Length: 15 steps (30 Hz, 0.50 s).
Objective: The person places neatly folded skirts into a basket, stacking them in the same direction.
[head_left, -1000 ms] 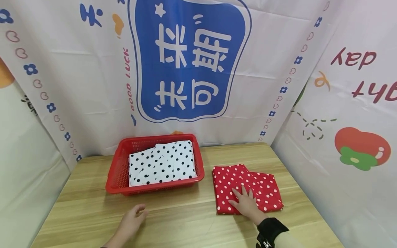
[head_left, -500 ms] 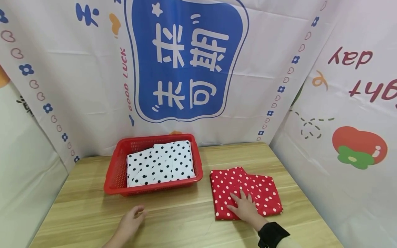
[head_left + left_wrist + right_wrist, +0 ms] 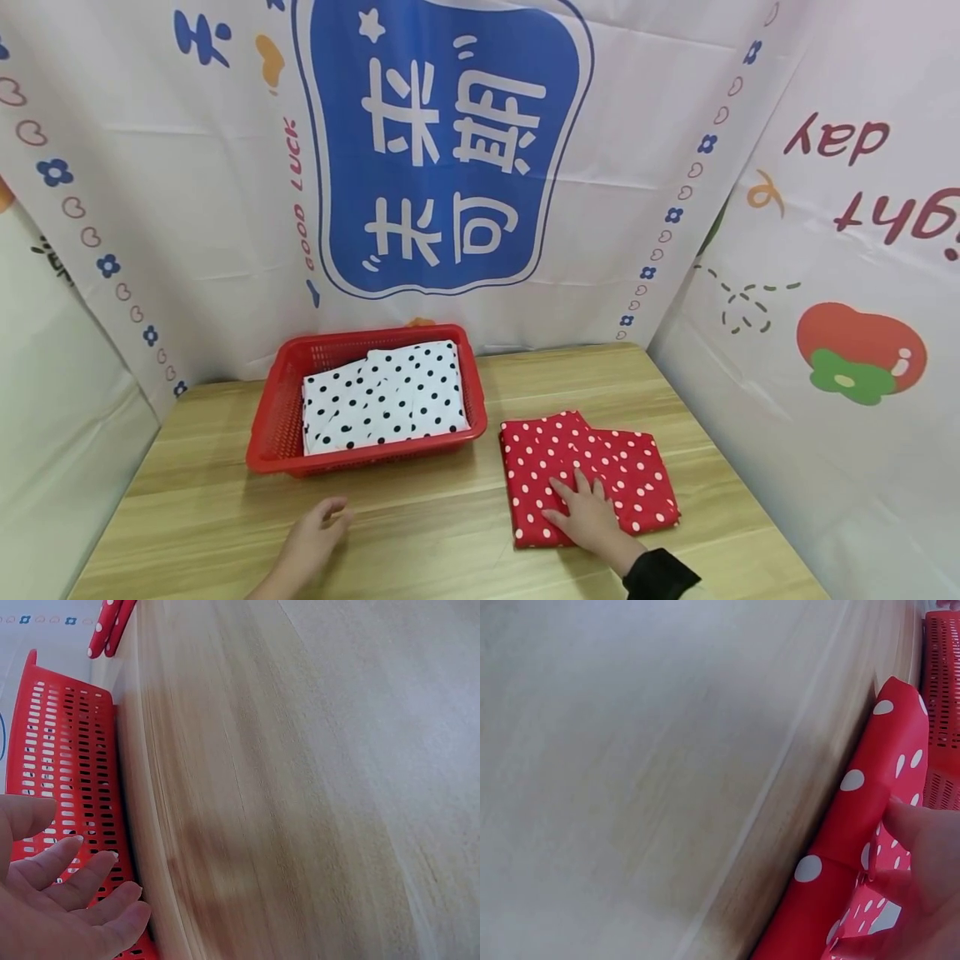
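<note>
A folded red cloth with white dots [image 3: 585, 475] lies on the wooden table [image 3: 450, 533] at the right. My right hand [image 3: 588, 517] rests flat on its near part with the fingers spread; in the right wrist view the cloth's folded edge [image 3: 847, 840] shows under my palm. My left hand [image 3: 315, 537] lies relaxed on the bare table in front of the red basket [image 3: 279, 417], holding nothing; its loosely bent fingers [image 3: 67, 892] show beside the basket's slotted wall [image 3: 67, 765]. A folded white cloth with black dots [image 3: 386, 396] fills the basket.
Printed banners [image 3: 450, 150] hang close behind the table and along both sides. The table's right edge meets the banner on the right [image 3: 825, 350]. Bare wood lies between my hands and left of the basket.
My right hand has slid slightly nearer and leftwards on the red cloth. The view has shifted a little. My left hand has stayed where it was.
</note>
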Motion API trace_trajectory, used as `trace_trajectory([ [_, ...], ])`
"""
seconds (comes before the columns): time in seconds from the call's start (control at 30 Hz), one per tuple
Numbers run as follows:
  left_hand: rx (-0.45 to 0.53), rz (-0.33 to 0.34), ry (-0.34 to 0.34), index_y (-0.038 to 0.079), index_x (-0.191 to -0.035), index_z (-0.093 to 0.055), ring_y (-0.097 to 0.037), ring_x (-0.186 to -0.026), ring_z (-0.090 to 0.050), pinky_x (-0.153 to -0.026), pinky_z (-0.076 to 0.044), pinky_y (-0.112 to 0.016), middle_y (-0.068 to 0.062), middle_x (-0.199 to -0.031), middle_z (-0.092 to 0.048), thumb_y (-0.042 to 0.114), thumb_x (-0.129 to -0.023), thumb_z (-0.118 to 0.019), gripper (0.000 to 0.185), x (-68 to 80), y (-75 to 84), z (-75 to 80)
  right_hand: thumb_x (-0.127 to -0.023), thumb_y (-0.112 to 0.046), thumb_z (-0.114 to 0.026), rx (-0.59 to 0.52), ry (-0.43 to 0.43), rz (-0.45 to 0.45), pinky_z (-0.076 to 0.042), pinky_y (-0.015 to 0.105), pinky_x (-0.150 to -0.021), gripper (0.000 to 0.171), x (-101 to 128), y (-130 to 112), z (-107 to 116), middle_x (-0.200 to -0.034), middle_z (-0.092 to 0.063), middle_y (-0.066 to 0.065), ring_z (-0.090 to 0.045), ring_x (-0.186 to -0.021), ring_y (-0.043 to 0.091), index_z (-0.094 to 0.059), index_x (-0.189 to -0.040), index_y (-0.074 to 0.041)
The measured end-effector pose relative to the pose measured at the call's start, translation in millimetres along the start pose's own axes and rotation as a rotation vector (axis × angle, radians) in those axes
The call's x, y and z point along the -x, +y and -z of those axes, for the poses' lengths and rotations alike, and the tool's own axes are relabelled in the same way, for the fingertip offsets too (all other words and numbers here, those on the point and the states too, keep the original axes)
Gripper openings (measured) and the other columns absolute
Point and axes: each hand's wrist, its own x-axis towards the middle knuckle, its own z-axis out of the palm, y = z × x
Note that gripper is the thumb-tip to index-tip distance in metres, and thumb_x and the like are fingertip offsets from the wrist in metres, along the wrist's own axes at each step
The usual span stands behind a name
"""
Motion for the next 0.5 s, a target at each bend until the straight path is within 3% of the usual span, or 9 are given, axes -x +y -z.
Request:
trace_trajectory([
  [0.5,0.001,0.004,-0.007,-0.018,-0.121,-0.052,-0.053,-0.117,-0.048,-0.097,-0.043,-0.058,-0.036,-0.122,-0.054,0.009,-0.097,-0.056,0.036,1.0,0.5,1.9,-0.082,-0.041,-0.074,0.027,0.005,0.037,-0.040,0.072,-0.090,0.061,14.4,-5.5,-9.7,-0.140,-0.040,0.029,-0.036,-0.120,0.054,-0.060,-0.133,-0.011],
])
